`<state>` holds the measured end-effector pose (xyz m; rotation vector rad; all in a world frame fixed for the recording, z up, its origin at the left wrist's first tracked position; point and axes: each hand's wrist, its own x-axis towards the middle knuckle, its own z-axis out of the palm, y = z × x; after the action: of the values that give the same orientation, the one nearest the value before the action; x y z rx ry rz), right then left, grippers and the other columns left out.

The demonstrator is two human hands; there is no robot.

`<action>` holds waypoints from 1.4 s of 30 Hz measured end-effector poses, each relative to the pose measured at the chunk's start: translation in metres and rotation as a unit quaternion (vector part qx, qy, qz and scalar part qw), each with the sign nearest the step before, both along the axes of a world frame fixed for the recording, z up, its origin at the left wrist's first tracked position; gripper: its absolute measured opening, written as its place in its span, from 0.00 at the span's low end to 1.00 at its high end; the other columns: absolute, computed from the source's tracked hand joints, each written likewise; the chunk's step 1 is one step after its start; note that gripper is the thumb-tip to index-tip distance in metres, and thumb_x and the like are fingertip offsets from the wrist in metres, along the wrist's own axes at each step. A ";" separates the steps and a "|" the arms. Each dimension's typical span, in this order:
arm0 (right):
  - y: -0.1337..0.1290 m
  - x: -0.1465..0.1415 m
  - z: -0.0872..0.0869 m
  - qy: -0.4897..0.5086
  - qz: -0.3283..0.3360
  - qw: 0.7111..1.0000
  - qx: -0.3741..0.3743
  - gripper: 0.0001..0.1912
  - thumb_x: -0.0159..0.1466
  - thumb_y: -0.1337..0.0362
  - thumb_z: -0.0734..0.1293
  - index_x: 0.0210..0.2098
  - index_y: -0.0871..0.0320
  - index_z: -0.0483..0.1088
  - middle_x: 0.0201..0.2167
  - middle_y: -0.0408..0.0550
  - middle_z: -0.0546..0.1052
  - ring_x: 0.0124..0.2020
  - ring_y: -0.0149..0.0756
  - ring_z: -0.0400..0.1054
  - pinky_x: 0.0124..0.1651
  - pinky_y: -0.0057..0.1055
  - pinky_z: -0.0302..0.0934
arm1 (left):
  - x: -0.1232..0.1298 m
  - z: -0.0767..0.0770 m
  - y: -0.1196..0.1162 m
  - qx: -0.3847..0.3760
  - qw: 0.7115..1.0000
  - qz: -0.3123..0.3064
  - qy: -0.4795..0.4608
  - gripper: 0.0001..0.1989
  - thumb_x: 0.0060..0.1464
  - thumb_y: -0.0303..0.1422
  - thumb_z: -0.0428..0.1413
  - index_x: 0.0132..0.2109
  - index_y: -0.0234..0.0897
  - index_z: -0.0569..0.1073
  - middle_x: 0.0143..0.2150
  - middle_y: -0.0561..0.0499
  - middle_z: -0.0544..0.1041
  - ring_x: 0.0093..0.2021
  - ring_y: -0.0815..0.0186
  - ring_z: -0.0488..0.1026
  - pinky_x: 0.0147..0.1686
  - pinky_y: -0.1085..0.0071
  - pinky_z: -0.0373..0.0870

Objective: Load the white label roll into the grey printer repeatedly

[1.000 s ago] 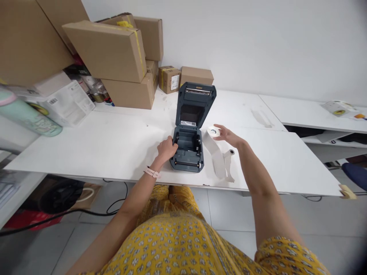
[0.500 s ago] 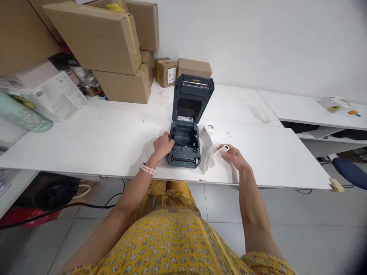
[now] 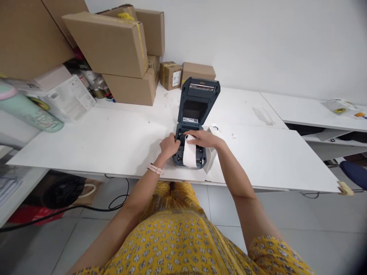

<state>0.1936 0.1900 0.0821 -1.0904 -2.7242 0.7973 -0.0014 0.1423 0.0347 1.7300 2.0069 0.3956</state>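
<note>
A dark grey label printer point(image 3: 199, 93) stands on the white table with its lid raised. My left hand point(image 3: 169, 146) is closed on the left side of the printer's base, thumb over the edge. Over the open bay, my right hand point(image 3: 201, 138) holds a small white paper roll point(image 3: 189, 154) by its top. From the roll a strip hangs toward the printer's front edge, covering part of the roller. Whether the roll touches the bay's holders cannot be made out. Loose white paper point(image 3: 210, 162) lies against the printer's right side, partly behind my right forearm.
Another white roll point(image 3: 214, 129) lies behind my right wrist. Cardboard boxes point(image 3: 104, 44) are stacked at the back left, with two smaller boxes point(image 3: 198, 70) behind the printer. A mint-green bottle point(image 3: 43, 116) lies at far left. The table's front edge point(image 3: 258, 187) runs before me.
My right hand has brought the paper roll from the table right of the printer leftward, over the open bay. My left hand keeps its grip on the printer. The view has shifted slightly.
</note>
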 end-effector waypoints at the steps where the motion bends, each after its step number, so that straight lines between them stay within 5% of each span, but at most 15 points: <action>1: 0.001 -0.003 -0.007 -0.022 0.007 1.000 0.004 0.27 0.70 0.57 0.62 0.66 0.59 0.64 0.52 0.56 0.80 0.48 0.48 0.75 0.49 0.39 0.67 | 0.000 -0.001 0.000 0.001 1.000 0.001 -0.006 0.14 0.58 0.33 0.47 0.50 0.39 0.69 0.45 0.38 0.81 0.50 0.45 0.77 0.45 0.55 0.68; 6: -0.011 -0.005 -0.034 -0.040 0.021 0.999 0.030 0.26 0.72 0.60 0.58 0.68 0.56 0.63 0.62 0.55 0.74 0.59 0.49 0.71 0.59 0.44 0.66 | -0.001 -0.005 -0.001 0.017 1.000 0.008 -0.025 0.12 0.58 0.34 0.48 0.48 0.39 0.68 0.45 0.37 0.80 0.50 0.43 0.76 0.46 0.54 0.67; 11: -0.025 -0.002 -0.049 0.072 -0.004 0.995 0.067 0.25 0.73 0.63 0.53 0.67 0.54 0.64 0.61 0.53 0.74 0.62 0.45 0.69 0.64 0.46 0.64 | -0.001 -0.008 -0.002 0.027 0.996 0.022 -0.078 0.13 0.58 0.34 0.48 0.49 0.40 0.67 0.47 0.38 0.79 0.51 0.43 0.76 0.47 0.52 0.67; 20: -0.042 -0.010 -0.043 0.183 -0.121 0.976 0.018 0.15 0.68 0.64 0.62 0.53 0.54 0.69 0.49 0.50 0.81 0.50 0.46 0.76 0.53 0.44 0.70 | -0.003 -0.030 0.005 0.080 0.952 0.002 -0.297 0.19 0.53 0.31 0.53 0.53 0.39 0.64 0.57 0.41 0.73 0.55 0.55 0.73 0.54 0.58 0.68; 25: -0.046 -0.013 -0.041 0.128 -0.124 0.982 0.061 0.12 0.69 0.66 0.60 0.50 0.55 0.69 0.46 0.51 0.82 0.45 0.46 0.77 0.50 0.42 0.69 | -0.003 -0.036 0.005 0.092 0.928 -0.002 -0.360 0.18 0.57 0.37 0.54 0.53 0.37 0.64 0.56 0.40 0.73 0.55 0.57 0.72 0.55 0.61 0.67; 31: -0.044 -0.014 -0.041 0.040 -0.097 0.980 0.167 0.13 0.69 0.69 0.58 0.49 0.56 0.70 0.36 0.48 0.82 0.46 0.44 0.78 0.72 0.52 0.46 | -0.002 -0.036 0.006 0.094 0.927 0.001 -0.362 0.19 0.57 0.39 0.55 0.53 0.36 0.65 0.57 0.39 0.73 0.56 0.58 0.72 0.55 0.62 0.68; 42: -0.053 -0.003 -0.039 0.080 -0.093 0.987 0.103 0.15 0.71 0.58 0.59 0.55 0.51 0.68 0.45 0.46 0.82 0.51 0.44 0.76 0.75 0.54 0.34 | -0.004 -0.028 0.003 0.079 0.956 0.000 -0.281 0.18 0.60 0.38 0.53 0.55 0.39 0.66 0.59 0.43 0.76 0.55 0.57 0.75 0.55 0.61 0.69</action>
<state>0.1903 0.1368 0.0427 -1.1591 -2.4625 0.5379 -0.0052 0.1454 0.0064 1.4820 1.5917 0.9524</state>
